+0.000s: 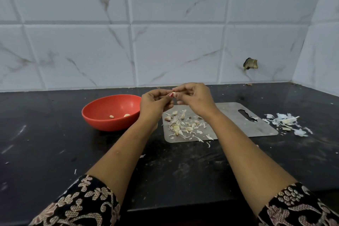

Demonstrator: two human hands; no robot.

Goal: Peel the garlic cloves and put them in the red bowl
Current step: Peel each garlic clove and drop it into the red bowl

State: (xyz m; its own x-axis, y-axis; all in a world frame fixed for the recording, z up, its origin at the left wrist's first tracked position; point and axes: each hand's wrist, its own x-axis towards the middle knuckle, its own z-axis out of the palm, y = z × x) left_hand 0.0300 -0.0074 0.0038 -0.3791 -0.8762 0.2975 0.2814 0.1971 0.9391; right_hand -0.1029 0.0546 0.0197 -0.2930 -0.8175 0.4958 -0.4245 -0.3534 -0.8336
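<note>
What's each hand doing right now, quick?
Left hand: closed, pinching the garlic clove.
Right hand: closed, fingertips on the same clove, apparently working at its skin.

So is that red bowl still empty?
No. The red bowl stands upright and nearly empty, with two peeled cloves lying inside.

Marble-look tiled wall (165,24) — chipped hole (250,63) — black countertop (45,152)
</note>
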